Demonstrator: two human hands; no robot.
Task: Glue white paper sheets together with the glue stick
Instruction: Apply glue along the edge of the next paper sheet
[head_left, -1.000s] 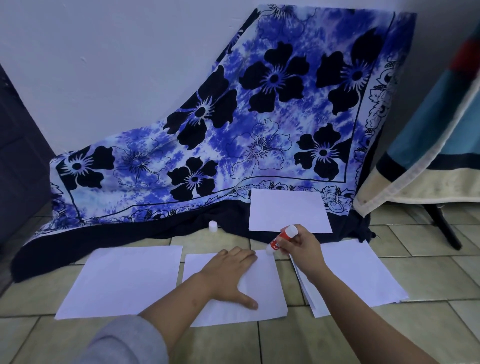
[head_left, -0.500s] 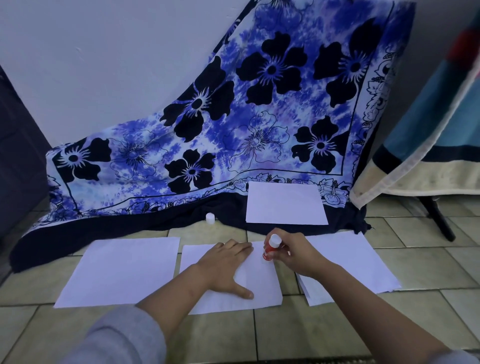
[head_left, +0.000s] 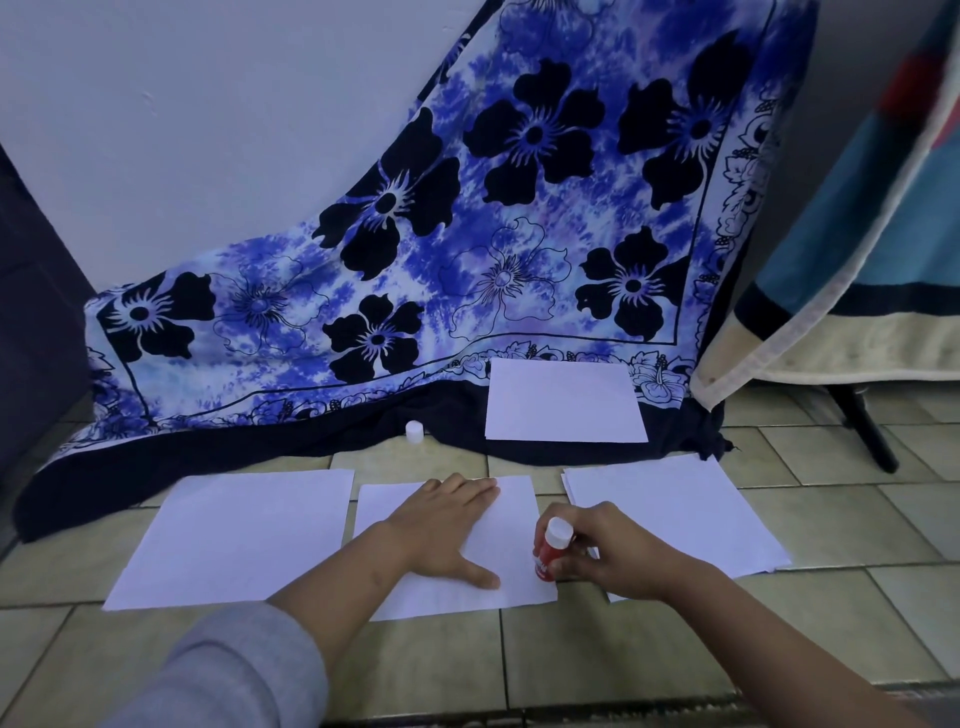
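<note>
Right hand (head_left: 621, 556) grips glue stick (head_left: 551, 548), label unreadable | left hand (head_left: 447, 525) flat on sheet (head_left: 514, 530)

My glue stick (head_left: 551, 548), red with a white end on top, stands nearly upright in the fingers of my right hand (head_left: 613, 556). Its lower end is down on the middle sheet (head_left: 514, 525), near that sheet's right edge. My left hand (head_left: 447, 530) lies flat on this sheet on the tiled floor (head_left: 779, 649). A wider sheet (head_left: 239, 535) lies just left, a stack of sheets (head_left: 675, 509) just right and a far sheet (head_left: 563, 400) on the flowered cloth (head_left: 467, 260). The white cap (head_left: 414, 432) stands at the cloth's dark hem.
</note>
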